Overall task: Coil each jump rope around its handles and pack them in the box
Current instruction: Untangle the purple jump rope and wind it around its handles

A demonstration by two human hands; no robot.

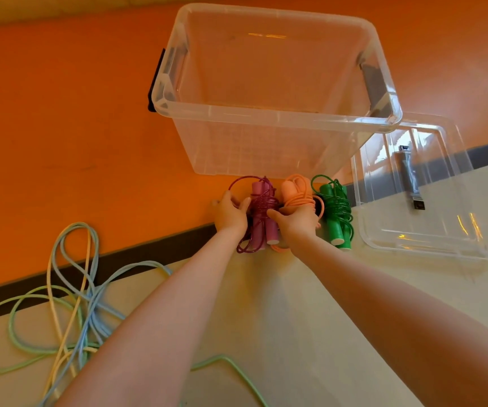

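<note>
Head view is showing both my arms reaching forward over the floor [310, 304] to three coiled ropes lying side by side just in front of the box [269, 113]. My left hand [231, 214] is curling round the left side of the purple rope [262, 214], thumb lying against its wound cord, fingers tucked behind where I cannot see them. My right hand [297, 223] is gripping the orange rope [298, 190], with the thumb pressing toward the purple bundle; most of the orange handles are hiding under my palm. Whether either bundle is lifting off the floor, I cannot tell.

Just right of my right hand, the green rope [336, 214] is lying wound round its two handles, untouched. Beyond them the clear box is standing open, with its lid [421, 201] lying flat on the floor to the right, partly under the box's corner.

At lower left, loose ropes [61, 304] in pale blue, green and yellow are sprawling in a tangle, still uncoiled.
</note>
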